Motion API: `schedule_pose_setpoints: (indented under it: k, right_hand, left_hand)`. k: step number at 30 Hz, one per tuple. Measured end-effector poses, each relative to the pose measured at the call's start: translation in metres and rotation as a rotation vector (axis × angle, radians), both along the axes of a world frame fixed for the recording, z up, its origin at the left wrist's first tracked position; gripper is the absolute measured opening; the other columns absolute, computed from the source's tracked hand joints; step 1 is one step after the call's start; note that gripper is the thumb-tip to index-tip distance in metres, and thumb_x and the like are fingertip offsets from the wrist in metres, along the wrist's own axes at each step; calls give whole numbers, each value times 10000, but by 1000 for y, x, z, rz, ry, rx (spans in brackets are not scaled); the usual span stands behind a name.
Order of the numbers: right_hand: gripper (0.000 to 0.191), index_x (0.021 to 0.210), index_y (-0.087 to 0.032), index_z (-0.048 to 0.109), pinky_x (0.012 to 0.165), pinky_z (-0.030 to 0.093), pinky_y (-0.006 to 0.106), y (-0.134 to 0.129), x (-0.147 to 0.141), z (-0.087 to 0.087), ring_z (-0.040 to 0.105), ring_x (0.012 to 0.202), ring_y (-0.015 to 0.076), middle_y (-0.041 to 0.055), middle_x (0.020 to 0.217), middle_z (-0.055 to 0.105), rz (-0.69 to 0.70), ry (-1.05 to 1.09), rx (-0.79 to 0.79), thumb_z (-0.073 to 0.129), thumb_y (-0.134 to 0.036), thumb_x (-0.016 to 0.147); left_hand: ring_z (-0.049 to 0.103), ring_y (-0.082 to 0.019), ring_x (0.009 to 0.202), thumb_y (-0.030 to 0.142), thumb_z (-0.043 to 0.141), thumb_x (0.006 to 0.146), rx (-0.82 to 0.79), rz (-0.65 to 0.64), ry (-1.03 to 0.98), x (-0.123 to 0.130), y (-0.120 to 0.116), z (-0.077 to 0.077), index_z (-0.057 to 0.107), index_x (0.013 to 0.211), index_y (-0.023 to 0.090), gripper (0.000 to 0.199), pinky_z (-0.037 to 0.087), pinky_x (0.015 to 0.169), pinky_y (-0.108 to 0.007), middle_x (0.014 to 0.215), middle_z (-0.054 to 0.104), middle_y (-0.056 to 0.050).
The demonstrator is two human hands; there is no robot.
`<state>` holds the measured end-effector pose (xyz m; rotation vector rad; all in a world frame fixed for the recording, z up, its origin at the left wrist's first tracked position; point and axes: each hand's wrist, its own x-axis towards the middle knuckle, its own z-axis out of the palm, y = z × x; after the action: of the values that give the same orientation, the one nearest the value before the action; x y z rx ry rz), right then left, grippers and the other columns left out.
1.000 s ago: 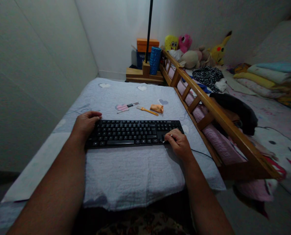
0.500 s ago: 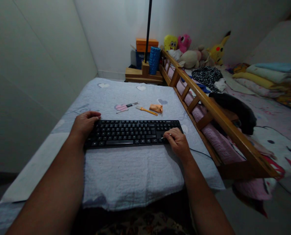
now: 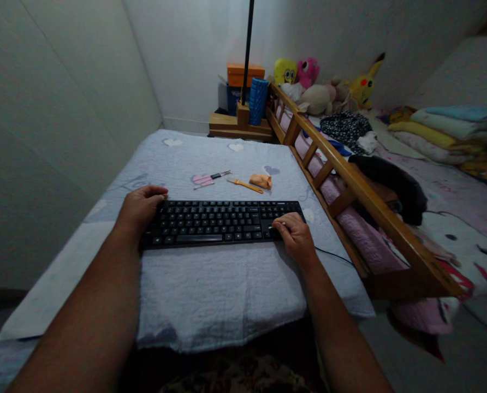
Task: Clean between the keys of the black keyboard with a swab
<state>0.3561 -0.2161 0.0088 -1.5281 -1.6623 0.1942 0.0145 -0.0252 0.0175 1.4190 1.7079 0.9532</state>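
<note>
A black keyboard (image 3: 211, 222) lies flat across the cloth-covered surface. My left hand (image 3: 141, 206) grips its far left corner, fingers curled along the back edge and thumb near the end keys. Over the right part of the keyboard, my right hand (image 3: 295, 233) is closed in a pinch around a thin white cotton swab (image 3: 271, 227). The swab's tip points left, close to the keys between the main block and the number pad; whether it touches them I cannot tell. My right hand covers much of the number pad.
Beyond the keyboard lie a small yellow-handled brush (image 3: 247, 186), an orange packet (image 3: 260, 181), dark-tipped tweezers (image 3: 221, 174) and another cotton swab (image 3: 203, 186). A wooden bed rail (image 3: 350, 180) borders the right side. The keyboard cable (image 3: 336, 254) runs right, toward the rail.
My right hand and the swab tip have shifted very slightly away from me and to the left. The left hand and keyboard stay in place.
</note>
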Motion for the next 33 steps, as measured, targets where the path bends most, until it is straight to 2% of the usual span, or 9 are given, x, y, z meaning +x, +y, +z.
schedule_pose_setpoints:
  k: [18, 23, 33]
  right_hand:
    - [203, 848, -250, 715, 877, 466, 422, 4, -1, -4, 607, 913, 245, 53, 853, 725, -41, 23, 37, 550, -278, 964]
    - [236, 791, -240, 680, 845, 450, 409, 3, -2, -1, 598, 882, 237, 51, 818, 699, -35, 30, 14, 526, -268, 967]
    - [244, 770, -232, 666, 825, 441, 393, 4, -3, -1, 593, 858, 227, 42, 797, 692, -39, 36, 27, 529, -271, 968]
  left_hand:
    - [645, -228, 885, 247, 676, 631, 10, 4, -16, -1, 2, -2, 729, 862, 187, 244, 475, 917, -362, 875, 730, -38]
    - [652, -231, 890, 244, 679, 633, 21, -7, -36, -4, 5, -8, 730, 876, 185, 255, 478, 928, -365, 892, 737, -43]
    - [645, -256, 955, 290, 667, 620, 20, -14, 20, -3, 5, -6, 735, 904, 172, 315, 461, 961, -393, 952, 740, -70]
